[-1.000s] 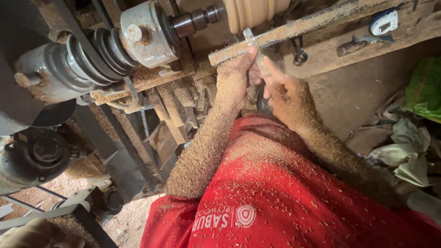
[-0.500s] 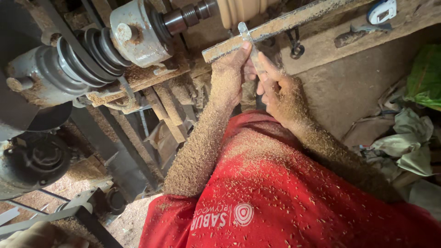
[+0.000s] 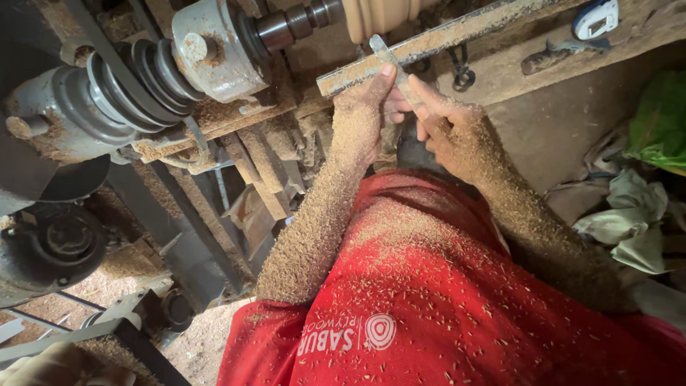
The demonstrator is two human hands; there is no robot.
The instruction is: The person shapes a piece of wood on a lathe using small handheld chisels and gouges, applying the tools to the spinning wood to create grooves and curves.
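Note:
Both my forearms are coated in sawdust. My left hand and my right hand together grip a flat metal chisel. Its blade rests across a long dusty tool rest bar and points at a pale turned wooden piece mounted on the lathe. My left fingers press on the blade at the bar. My right hand holds the chisel just behind them, lower down. The chisel's handle is hidden by my hands.
The lathe headstock with its stepped belt pulley lies at upper left, a motor below it. A blue and white tape measure sits at top right. Crumpled cloth and green plastic lie on the right.
My view has shifted a little, so the lathe and my hands sit slightly higher and to the left. My hands keep the same hold on the chisel at the bar.

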